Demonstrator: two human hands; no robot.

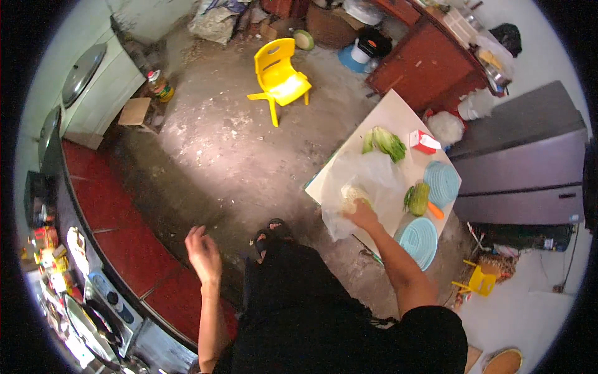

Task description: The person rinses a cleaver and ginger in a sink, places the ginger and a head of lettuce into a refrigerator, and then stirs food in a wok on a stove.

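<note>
My right hand (362,215) reaches over the white table (397,107) and grips a pale vegetable, perhaps a cauliflower (353,196), on a clear plastic bag (336,177). Away from the table, my left hand (203,255) hangs in the air with its fingers apart, holding nothing. Behind the bag lies a leafy green vegetable (385,143). To its right are a green squash-like vegetable (418,199), a carrot (435,210) and two light-blue plastic baskets (440,183). A red and white tissue box (424,142) stands near the far edge.
A yellow plastic chair (280,84) stands on the concrete floor. At the left runs a counter with red cabinet doors (135,255) and a gas stove (112,304). A low wooden stool (135,112) and an oil bottle (160,87) stand farther back. A refrigerator (518,163) borders the table's right.
</note>
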